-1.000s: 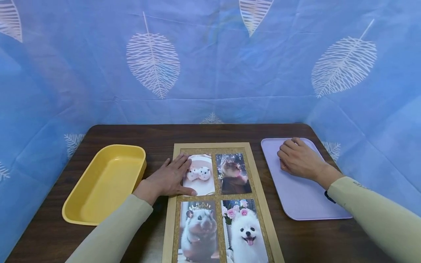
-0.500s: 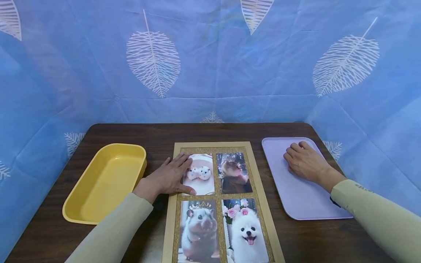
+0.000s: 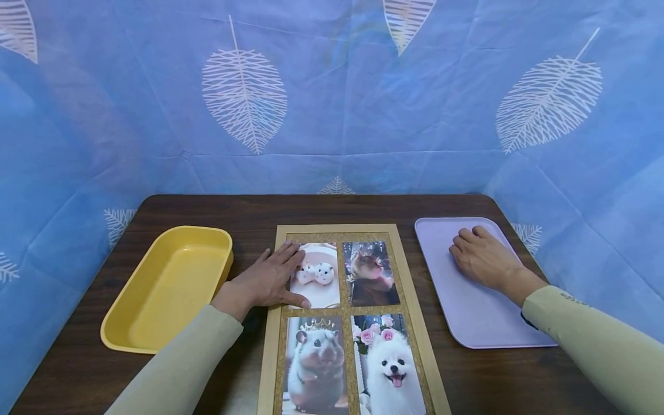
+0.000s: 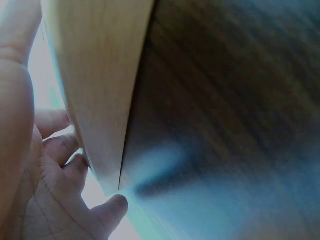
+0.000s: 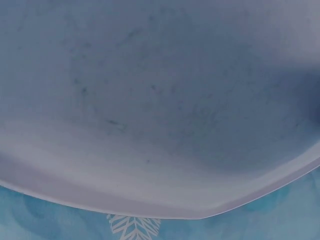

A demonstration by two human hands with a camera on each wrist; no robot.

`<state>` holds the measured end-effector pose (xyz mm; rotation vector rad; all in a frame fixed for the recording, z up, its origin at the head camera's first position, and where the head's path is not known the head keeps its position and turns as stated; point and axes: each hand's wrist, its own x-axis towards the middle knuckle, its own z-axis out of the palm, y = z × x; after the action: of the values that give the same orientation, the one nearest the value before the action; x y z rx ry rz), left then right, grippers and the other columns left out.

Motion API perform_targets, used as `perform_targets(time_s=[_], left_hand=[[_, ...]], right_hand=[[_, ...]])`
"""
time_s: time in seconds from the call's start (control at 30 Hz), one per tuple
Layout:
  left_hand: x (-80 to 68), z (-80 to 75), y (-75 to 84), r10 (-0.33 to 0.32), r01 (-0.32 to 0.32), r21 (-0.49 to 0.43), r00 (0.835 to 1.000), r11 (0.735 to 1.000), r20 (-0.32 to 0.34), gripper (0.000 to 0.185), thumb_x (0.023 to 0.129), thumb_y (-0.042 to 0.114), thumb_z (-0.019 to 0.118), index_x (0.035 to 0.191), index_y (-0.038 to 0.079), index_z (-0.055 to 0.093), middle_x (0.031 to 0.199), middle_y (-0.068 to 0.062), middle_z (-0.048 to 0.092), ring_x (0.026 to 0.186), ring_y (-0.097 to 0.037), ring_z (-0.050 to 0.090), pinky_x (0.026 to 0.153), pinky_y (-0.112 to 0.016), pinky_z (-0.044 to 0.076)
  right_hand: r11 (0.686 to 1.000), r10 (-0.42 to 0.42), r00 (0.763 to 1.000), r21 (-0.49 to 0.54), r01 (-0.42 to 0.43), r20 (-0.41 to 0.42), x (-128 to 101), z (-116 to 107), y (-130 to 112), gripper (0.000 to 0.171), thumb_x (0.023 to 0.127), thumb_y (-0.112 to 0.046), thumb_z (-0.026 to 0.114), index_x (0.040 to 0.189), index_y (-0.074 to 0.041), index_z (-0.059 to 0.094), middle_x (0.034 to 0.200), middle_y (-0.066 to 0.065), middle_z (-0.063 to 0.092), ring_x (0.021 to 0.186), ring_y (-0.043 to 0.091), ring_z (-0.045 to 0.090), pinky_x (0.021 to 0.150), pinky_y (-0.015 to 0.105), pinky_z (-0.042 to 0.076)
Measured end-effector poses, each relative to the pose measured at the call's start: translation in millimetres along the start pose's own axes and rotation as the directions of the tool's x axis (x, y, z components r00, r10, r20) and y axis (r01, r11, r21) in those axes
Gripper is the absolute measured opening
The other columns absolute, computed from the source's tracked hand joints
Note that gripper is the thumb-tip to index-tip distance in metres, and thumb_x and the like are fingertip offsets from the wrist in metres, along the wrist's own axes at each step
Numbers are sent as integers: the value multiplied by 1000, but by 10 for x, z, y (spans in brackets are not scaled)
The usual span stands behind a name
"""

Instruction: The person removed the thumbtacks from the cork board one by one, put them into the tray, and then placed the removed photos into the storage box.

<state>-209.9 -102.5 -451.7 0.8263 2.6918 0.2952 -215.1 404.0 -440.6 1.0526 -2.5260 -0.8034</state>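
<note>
A light wooden frame (image 3: 411, 271) with a cork backing (image 3: 344, 357) lies on the table, several animal photos set in it. My left hand (image 3: 267, 279) rests with fingers spread on its left side, touching the upper-left photo (image 3: 324, 291) of two white hamsters. In the left wrist view, this hand (image 4: 55, 195) is beside the wooden edge (image 4: 97, 75). At the right, my right hand (image 3: 485, 256) is over the lilac tray (image 3: 482, 323), fingers bent downward. Its fingertips are hidden, so anything between them cannot be seen. Only the tray (image 5: 150, 100) and backdrop show in the right wrist view.
A yellow plastic tub (image 3: 168, 288) stands left of the frame, near my left forearm. The dark wooden table (image 3: 321, 208) ends at the back before a blue leaf-patterned cloth (image 3: 363, 115). Other photos show a crowned hamster (image 3: 315, 369) and a white dog (image 3: 391, 374).
My right hand has shifted slightly right over the lilac tray, then stayed nearly still. The left hand keeps its place on the frame.
</note>
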Motion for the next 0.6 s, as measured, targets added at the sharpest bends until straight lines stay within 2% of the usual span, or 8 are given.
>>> perform_targets(time_s=[0.33,0.6], left_hand=[[-3,-5,7,-3,3,-1,1000,1000,4,120,82,81,67,170,13,22,179,-7,11,166,-29,4,130,-64,13],[-7,-1,-1,-10,10,-13,1000,1000,6,120,82,81,67,170,13,21,179,-7,10,166,-29,3,130,-63,13]], right_hand=[[999,-22,999,23,23,-33,-22,-35,-3,15,88,-3,71,81,-5,58,79,11,51,80,29,43,74,45,38],[998,2,998,57,2,-64,-30,-21,-17,26,83,-21,80,83,-5,59,78,11,54,80,31,49,75,46,40]])
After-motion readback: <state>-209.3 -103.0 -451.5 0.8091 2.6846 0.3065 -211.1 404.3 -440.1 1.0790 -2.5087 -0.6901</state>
